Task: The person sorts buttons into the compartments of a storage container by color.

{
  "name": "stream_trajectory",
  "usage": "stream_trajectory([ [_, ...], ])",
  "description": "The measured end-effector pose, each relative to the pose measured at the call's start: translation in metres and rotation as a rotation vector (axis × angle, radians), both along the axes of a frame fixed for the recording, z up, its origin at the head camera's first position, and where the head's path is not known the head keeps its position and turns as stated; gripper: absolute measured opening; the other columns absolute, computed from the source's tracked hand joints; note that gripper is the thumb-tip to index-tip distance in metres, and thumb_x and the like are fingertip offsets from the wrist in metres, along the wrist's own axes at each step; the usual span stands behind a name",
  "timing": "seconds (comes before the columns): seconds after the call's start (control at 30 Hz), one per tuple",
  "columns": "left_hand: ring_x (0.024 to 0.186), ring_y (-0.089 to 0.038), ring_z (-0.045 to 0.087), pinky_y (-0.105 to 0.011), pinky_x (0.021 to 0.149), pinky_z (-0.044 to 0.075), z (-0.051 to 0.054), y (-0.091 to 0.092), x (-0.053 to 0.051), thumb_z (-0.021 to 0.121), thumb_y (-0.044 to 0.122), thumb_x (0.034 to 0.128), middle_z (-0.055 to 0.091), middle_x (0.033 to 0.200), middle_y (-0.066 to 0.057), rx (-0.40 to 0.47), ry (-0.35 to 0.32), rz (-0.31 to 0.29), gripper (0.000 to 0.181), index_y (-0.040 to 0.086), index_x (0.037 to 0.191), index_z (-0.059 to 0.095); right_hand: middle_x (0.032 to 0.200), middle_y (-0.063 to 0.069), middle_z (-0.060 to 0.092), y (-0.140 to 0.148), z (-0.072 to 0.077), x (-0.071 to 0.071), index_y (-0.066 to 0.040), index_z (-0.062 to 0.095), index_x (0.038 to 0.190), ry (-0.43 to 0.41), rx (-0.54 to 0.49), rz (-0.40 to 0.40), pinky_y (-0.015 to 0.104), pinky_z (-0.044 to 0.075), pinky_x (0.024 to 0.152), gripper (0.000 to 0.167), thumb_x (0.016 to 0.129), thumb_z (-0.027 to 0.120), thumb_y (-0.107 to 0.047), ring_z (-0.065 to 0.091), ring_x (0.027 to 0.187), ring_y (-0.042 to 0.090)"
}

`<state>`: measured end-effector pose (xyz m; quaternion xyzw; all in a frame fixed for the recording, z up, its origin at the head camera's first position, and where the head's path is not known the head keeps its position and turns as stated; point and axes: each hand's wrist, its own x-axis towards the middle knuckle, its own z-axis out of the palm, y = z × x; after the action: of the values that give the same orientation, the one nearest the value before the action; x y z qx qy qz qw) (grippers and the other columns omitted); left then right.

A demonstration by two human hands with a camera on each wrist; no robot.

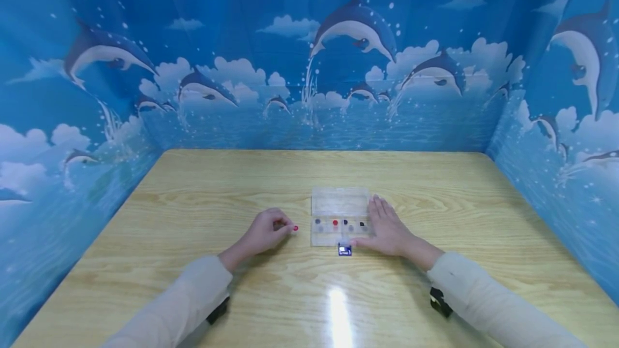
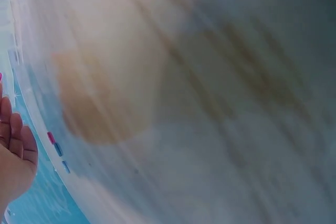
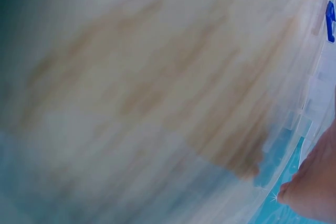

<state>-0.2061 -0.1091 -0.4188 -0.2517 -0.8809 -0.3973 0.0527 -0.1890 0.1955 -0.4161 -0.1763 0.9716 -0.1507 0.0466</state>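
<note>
A clear plastic case (image 1: 326, 238) lies on the table with its lid (image 1: 340, 201) folded back. Its compartments hold several small round and dark pieces, among them a red one (image 1: 335, 223). My left hand (image 1: 267, 231) pinches a small red piece (image 1: 296, 228) between thumb and fingertip, just left of the case. Against the case's right side rests my right hand (image 1: 389, 231), fingers straight, thumb near the front edge. A small blue-and-white card (image 1: 345, 250) is at the case's front edge, close to that thumb. In the left wrist view, part of the left hand (image 2: 18, 150) shows at the left edge.
The case stands on a wood-grain table (image 1: 217, 176). A blue curtain printed with dolphins (image 1: 355, 26) surrounds the table at the back and sides. Light reflects off the table in front of the case. Dark straps show at both sleeves.
</note>
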Motion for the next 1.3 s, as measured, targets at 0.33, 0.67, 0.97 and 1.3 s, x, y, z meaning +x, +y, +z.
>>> stream_trajectory([
  [0.33, 0.07, -0.008, 0.051, -0.017, 0.062, 0.044, 0.006, 0.012, 0.003, 0.068, 0.006, 0.0796, 0.063, 0.075, -0.005, 0.024, -0.059, -0.014, 0.006, 0.002, 0.075, 0.068, 0.151, 0.031, 0.002, 0.001, -0.001, -0.001, 0.013, 0.009, 0.143, -0.017, -0.009, -0.003, 0.053, 0.008, 0.115, 0.11, 0.079, 0.055, -0.064, 0.003, 0.141, 0.045],
  [0.67, 0.073, -0.009, 0.052, -0.015, 0.062, 0.044, 0.005, 0.026, 0.002, 0.066, 0.005, 0.0806, 0.064, 0.08, -0.007, 0.068, -0.115, -0.033, 0.004, 0.002, 0.079, 0.069, 0.152, 0.029, 0.001, 0.001, -0.001, -0.002, 0.011, 0.007, 0.144, -0.029, -0.009, -0.012, 0.053, 0.007, 0.115, 0.111, 0.079, 0.055, -0.065, 0.003, 0.141, 0.043],
  [0.97, 0.076, -0.011, 0.055, -0.016, 0.066, 0.046, 0.006, 0.038, 0.003, 0.067, 0.007, 0.0809, 0.065, 0.081, -0.007, 0.056, -0.12, -0.045, 0.005, 0.002, 0.079, 0.068, 0.152, 0.029, 0.001, 0.0, -0.001, -0.001, 0.011, 0.007, 0.144, -0.026, -0.004, -0.01, 0.053, 0.007, 0.115, 0.111, 0.079, 0.055, -0.066, 0.002, 0.141, 0.043],
  [1.3, 0.076, -0.01, 0.052, -0.018, 0.069, 0.045, 0.006, 0.048, 0.003, 0.066, 0.008, 0.0816, 0.063, 0.08, -0.004, 0.031, -0.166, -0.056, 0.006, 0.004, 0.078, 0.068, 0.152, 0.028, 0.0, 0.0, -0.002, -0.002, 0.01, 0.007, 0.144, -0.034, -0.009, -0.016, 0.052, 0.006, 0.116, 0.112, 0.078, 0.054, -0.067, 0.002, 0.142, 0.043],
])
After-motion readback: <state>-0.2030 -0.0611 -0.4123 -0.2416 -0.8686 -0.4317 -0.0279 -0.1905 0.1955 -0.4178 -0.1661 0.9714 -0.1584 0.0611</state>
